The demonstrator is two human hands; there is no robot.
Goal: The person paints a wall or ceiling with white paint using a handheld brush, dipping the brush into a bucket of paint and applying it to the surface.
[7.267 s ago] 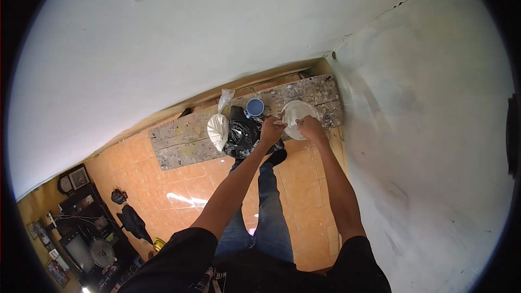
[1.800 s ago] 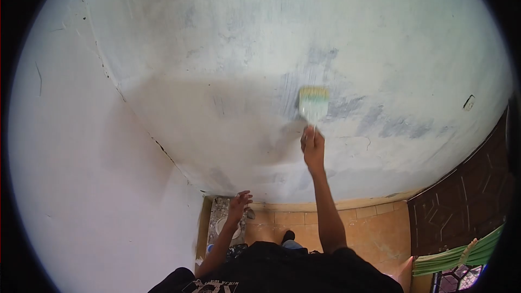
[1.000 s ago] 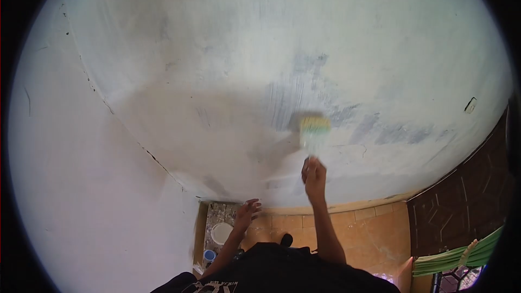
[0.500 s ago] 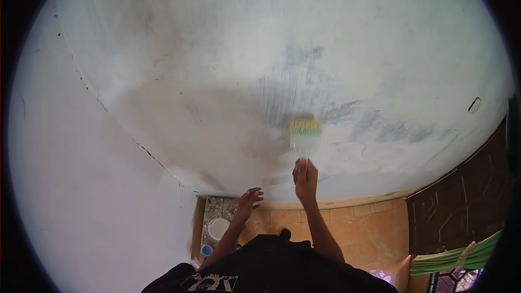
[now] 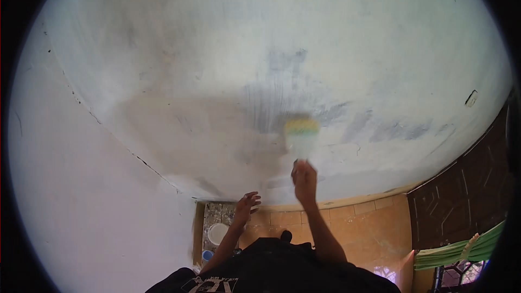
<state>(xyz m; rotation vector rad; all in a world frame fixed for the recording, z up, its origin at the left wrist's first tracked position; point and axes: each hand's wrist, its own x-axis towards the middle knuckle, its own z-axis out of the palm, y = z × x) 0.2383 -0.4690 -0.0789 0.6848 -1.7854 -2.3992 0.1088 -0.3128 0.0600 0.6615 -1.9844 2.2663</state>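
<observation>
A wide paintbrush [image 5: 302, 134] with pale yellow bristles and a whitish body is upright in front of the wall [image 5: 391, 65], blurred by motion. My right hand [image 5: 305, 179] is wrapped round its handle, below the bristles. Grey streaks and patches [image 5: 271, 97] mark the whitish wall around and above the bristle ends. Lower and to the left, my left hand [image 5: 248, 205] holds nothing, its fingers apart, close in front of the wall's foot.
A paint-spattered surface [image 5: 220, 211] at lower left bears a white round container [image 5: 217, 233] and a blue cup [image 5: 207, 255]. Orange tiles [image 5: 358, 233] cover the floor. At right stand a dark panelled door [image 5: 450, 201] and a green curtain [image 5: 456, 255]. A crack [image 5: 140, 159] runs down the left corner.
The view has shifted slightly, so wall marks sit further left. The brush is now blurred, still in my right hand. My left hand stays low with fingers apart.
</observation>
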